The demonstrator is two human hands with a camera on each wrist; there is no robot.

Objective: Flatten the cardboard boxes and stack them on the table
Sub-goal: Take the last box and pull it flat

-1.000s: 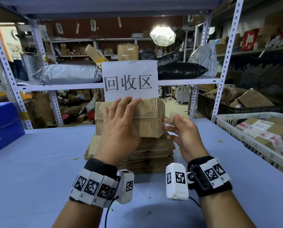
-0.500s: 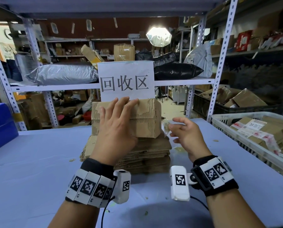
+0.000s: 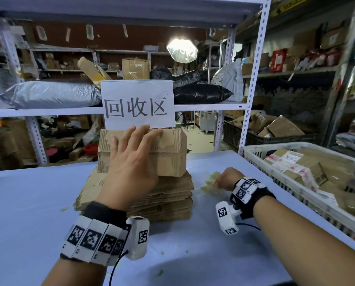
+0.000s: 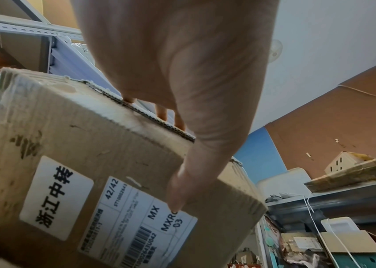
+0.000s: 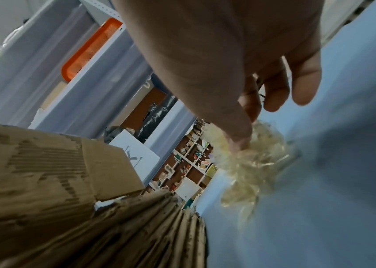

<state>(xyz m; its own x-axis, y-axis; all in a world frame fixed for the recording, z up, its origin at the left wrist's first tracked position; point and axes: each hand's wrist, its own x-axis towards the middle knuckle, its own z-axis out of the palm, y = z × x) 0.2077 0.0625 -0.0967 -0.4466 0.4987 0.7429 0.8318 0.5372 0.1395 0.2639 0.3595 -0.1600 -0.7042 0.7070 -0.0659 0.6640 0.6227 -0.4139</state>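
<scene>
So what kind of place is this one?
Probably a parcel warehouse's recycling corner: metal shelving loaded with mailer bags and cartons, a basket of labelled boxes, and a flattened cardboard stack under a sign reading 回收区.

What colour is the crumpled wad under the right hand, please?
Pale yellowish, translucent wad; right wrist view shows it best.

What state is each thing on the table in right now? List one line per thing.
cardboard box: unflattened, standing on the stack.
stack of flattened cardboard: lying flat on the table.
left hand: holds the box.
right hand: pinches the wad of tape.
white basket: holds boxes.
</scene>
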